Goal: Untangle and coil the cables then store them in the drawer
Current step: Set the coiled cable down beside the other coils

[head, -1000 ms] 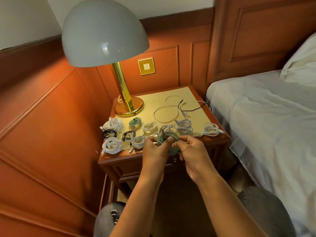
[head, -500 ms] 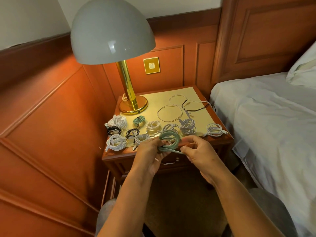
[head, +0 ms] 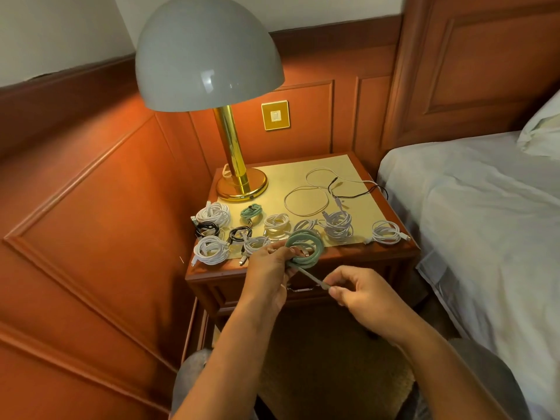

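We see a wooden nightstand [head: 303,262] with a yellowish top. On it stands a brass lamp [head: 233,165] at the back left. Along the front lie coiled cables: white coils [head: 212,215], black coils [head: 207,229] and a small green coil [head: 251,211]. Loose white and black cables [head: 333,189] lie uncoiled at the back right.

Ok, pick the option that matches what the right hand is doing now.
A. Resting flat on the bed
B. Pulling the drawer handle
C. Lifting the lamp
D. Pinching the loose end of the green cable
D: the right hand pinches the free end of the green cable pulled out from the coil, while the left hand grips the coil itself above the nightstand front edge.
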Tool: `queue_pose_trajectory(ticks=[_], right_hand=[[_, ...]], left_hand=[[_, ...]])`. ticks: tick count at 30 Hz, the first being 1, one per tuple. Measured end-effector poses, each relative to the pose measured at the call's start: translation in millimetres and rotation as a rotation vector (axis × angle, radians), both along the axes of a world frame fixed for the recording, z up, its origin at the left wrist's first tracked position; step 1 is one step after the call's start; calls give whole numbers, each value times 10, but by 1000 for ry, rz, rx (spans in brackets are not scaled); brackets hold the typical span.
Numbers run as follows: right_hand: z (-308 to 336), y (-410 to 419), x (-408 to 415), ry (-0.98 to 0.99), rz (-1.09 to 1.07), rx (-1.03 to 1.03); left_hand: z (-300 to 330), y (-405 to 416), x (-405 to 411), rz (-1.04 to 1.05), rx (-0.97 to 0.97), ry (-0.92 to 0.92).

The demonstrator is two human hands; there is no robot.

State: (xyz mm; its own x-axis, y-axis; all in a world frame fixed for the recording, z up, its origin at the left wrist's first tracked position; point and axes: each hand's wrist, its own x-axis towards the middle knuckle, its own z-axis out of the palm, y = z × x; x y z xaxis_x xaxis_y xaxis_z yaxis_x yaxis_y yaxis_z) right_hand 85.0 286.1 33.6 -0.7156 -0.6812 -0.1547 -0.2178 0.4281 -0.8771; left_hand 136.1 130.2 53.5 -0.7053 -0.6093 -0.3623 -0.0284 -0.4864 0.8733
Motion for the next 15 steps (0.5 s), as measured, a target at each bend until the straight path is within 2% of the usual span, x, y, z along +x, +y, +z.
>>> queue_pose_trajectory(ticks=[3,5,9,11,12,15], right_hand=[[-133,-62,23,407,-39,282],[-222,-113,47,493,-119,281],[-366,-140,51,121,-228,-47],[-392,-182,87,-55,-351,-221],[-396,-207,105,-83,-431,-298],[-308,-237,190,23,-576,-450]], left_hand=[[-61,54,-20,13,-39,-21],[-97,100,-17,12,-46,-17],[-116,136,14,17,-54,2],[-154,144,24,6,-88,-11],[-186,151,23,-4,-106,-24],[-316,180,8,-5,-132,-72]])
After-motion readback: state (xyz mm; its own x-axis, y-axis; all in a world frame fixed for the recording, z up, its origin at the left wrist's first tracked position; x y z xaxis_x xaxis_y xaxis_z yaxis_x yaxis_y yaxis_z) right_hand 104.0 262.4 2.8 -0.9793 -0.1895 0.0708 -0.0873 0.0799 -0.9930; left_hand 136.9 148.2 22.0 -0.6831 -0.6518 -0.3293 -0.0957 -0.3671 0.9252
